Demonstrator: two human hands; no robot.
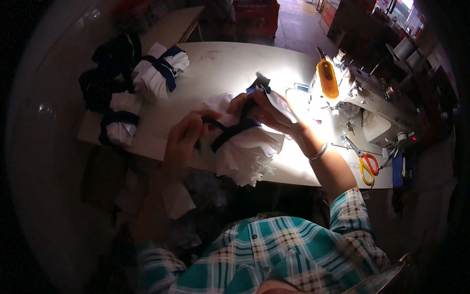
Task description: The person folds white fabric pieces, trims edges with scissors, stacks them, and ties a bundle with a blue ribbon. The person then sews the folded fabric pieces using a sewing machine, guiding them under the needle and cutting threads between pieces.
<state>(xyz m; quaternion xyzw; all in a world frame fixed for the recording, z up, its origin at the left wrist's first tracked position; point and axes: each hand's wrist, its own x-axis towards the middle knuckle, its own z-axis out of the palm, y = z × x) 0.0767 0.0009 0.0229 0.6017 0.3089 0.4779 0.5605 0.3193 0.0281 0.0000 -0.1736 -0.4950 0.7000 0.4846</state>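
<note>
A bundle of white cloth pieces [247, 159] lies at the front edge of the table, with a dark navy fabric strip [236, 133] wrapped round its middle. My left hand [183, 134] is closed on one end of the strip at the bundle's left side. Above the bundle my right hand [274, 115] is closed on another stretch of the strip. A white piece of cloth [281, 107] and a dark bit of fabric [262, 81] also show at the right hand's fingers. My fingertips partly hide the strip between the hands.
Two tied white bundles [155, 76] and dark cloth [115, 59] are at the table's left. On the right stand a lit sewing machine [377, 93] with a yellow-orange attachment [328, 81] and scissors [368, 165] with red and yellow handles. A second table [169, 29] adjoins at back left.
</note>
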